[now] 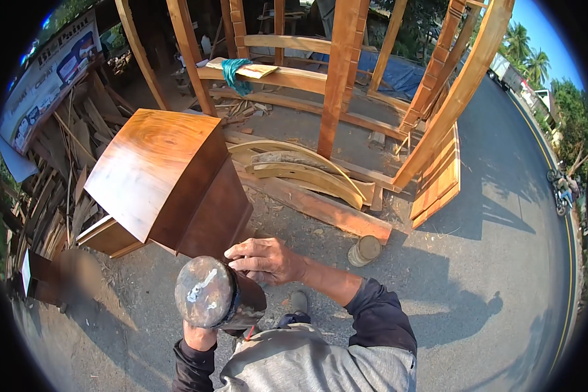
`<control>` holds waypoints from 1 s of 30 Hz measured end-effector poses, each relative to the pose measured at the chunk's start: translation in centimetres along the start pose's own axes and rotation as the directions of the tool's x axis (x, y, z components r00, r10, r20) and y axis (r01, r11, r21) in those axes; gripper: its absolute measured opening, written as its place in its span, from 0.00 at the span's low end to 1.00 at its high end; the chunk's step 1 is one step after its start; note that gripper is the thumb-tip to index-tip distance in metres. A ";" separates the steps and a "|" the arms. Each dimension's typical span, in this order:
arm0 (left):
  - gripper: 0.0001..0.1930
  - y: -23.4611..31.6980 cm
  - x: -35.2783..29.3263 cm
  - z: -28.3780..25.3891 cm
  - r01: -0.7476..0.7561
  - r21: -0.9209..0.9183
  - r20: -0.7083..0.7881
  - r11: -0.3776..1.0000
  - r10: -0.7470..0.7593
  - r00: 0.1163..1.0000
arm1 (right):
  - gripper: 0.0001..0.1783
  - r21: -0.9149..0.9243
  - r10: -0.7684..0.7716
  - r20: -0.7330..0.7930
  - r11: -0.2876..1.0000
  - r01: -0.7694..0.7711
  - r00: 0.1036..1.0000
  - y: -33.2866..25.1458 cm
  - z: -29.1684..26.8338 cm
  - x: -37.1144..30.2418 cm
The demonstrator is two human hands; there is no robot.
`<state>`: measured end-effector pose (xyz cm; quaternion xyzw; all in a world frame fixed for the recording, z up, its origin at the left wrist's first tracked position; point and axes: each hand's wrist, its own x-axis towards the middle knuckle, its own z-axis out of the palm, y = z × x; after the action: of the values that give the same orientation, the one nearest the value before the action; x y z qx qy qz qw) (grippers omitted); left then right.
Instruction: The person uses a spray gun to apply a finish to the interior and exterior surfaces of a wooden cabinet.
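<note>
A dark, worn metal can (249, 304) is held tipped in front of my body, its round, rust-stained end with white smears turned up. My left hand (200, 336) supports it from below and behind; the can hides most of those fingers. Beside the can's far edge, my right hand (264, 260) has its fingers curled together, and a small dark bit shows by the fingertips. What these fingers hold is too hidden to name. Just beyond both hands stands a varnished wooden piece (166, 166), box-shaped, with a glossy orange-brown top and darker sides.
A small round tin (364, 251) stands on the pavement to the right. Curved wooden slats (307, 171) and a long plank (326, 208) lie ahead. Tall timber frames (341, 78) rise behind, one carrying a teal cloth (234, 75). Scrap wood (52, 176) leans at left; a road (503, 215) runs along the right.
</note>
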<state>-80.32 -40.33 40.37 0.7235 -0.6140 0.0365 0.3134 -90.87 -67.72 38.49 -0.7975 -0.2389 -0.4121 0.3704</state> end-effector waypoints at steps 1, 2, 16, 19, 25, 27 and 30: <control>0.16 0.1 -0.4 0.6 0.256 -0.602 0.064 0.757 -0.273 0.960 | 0.19 0.006 -0.001 -0.016 1.000 0.001 1.000 0.0 -0.6 0.2; 0.22 0.7 -0.5 1.2 0.368 -0.918 0.271 0.148 -0.442 0.855 | 0.19 0.020 -0.061 -0.037 0.998 0.061 0.997 0.1 -1.3 0.5; 0.17 5.7 3.2 2.1 0.548 -0.817 0.323 0.180 -0.643 0.694 | 0.19 0.046 -0.387 -0.090 0.919 0.392 0.918 0.5 -4.9 1.5; 0.16 6.1 3.5 3.0 0.550 -0.816 0.317 0.180 -0.657 0.684 | 0.19 0.074 -0.387 -0.099 0.916 0.395 0.917 0.4 -5.0 1.6; 0.15 5.9 4.0 4.7 0.539 -0.821 0.299 0.187 -0.662 0.687 | 0.24 0.138 -0.367 -0.066 0.918 0.373 0.928 0.3 -5.7 1.9; 0.14 5.8 4.0 4.7 0.539 -0.818 0.288 0.199 -0.670 0.684 | 0.24 0.170 -0.333 -0.052 0.926 0.337 0.941 -0.2 -5.9 1.7; 0.14 5.8 4.3 5.1 0.552 -0.809 0.298 0.204 -0.667 0.683 | 0.23 0.200 -0.243 -0.086 0.946 0.256 0.966 -1.0 -6.3 1.0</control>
<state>-86.28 -46.93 40.55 0.6449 -0.1898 -0.3557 0.6492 -94.06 -71.95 42.14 -0.7045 -0.3688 -0.4519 0.4042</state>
